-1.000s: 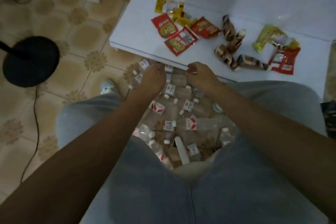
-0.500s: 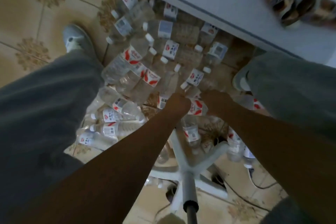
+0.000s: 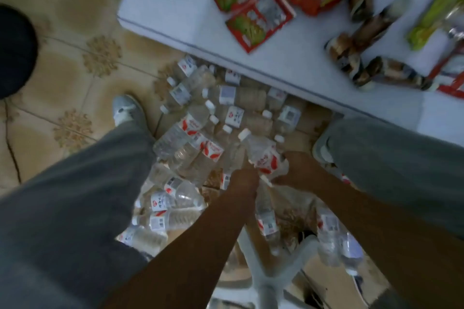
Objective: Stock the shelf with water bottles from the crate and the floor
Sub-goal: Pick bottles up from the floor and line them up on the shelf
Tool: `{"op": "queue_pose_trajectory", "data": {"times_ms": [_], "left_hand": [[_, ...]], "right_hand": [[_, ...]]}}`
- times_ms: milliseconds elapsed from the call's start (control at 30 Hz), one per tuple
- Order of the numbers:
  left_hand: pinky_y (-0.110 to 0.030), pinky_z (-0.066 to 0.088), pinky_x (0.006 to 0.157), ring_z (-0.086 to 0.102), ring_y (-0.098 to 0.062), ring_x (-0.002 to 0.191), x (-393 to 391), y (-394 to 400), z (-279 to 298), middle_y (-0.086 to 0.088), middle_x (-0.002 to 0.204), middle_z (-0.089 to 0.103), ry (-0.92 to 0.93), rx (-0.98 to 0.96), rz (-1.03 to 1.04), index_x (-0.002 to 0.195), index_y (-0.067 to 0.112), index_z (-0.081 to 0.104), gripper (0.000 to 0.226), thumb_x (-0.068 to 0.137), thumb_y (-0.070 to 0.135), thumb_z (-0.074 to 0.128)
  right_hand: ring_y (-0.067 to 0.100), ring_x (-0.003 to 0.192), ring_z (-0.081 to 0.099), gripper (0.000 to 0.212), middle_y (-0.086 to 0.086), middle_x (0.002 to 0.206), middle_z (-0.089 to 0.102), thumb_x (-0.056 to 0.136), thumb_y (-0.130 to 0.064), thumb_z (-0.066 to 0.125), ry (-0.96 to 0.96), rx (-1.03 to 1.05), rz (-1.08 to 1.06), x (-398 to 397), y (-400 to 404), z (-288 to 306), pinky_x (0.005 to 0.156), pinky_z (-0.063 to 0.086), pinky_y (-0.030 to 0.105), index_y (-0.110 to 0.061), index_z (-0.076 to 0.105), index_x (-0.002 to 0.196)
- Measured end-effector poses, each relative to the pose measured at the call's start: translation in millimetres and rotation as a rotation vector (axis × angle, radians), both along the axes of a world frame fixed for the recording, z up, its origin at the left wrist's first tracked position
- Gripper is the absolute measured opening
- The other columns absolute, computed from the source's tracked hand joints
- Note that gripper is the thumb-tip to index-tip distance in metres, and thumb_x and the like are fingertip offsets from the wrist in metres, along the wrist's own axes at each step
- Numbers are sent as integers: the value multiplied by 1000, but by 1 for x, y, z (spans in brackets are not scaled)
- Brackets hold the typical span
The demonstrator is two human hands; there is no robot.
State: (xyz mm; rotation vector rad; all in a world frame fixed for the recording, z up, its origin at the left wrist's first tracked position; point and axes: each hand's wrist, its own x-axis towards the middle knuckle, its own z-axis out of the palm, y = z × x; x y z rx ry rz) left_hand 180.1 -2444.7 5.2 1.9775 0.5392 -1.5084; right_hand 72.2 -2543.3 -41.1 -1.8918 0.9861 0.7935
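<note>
Chair base (image 3: 266,266), white, sits nearest us, between our two grey trouser legs. Beyond it both our hands meet on one bottle (image 3: 261,155): left hand (image 3: 244,180) curled round its lower end, right hand (image 3: 296,170) gripping the labelled side, cap tilted away from us. Around that bottle roughly twenty more lie scattered on the tiled floor (image 3: 75,78); blur prevents an exact count. Beyond the bottle, the white shelf (image 3: 313,78) carries three red packets (image 3: 258,22), several brown ones and a yellow-green pack.
</note>
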Motion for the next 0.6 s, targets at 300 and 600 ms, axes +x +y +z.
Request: {"op": "queue_pose_trajectory", "data": {"times_ms": [300, 600], "left_hand": [[-26, 58, 66, 72, -17, 84, 13, 11, 248, -5, 101, 74, -435, -1000, 317, 120, 16, 62, 50, 84, -16, 50], [-9, 53, 70, 64, 2, 99, -11, 51, 427, 23, 107, 66, -779, -1331, 92, 114, 40, 54, 81, 83, -29, 24]], "right_hand": [[-4, 89, 65, 46, -20, 92, 67, 69, -33, 83, -808, -209, -386, 73, 7, 276, 73, 49, 11, -34, 61, 109], [-10, 115, 53, 65, -26, 125, 53, 84, -23, 72, -1309, -381, -253, 37, 62, 475, 95, 46, 12, -47, 35, 132]]}}
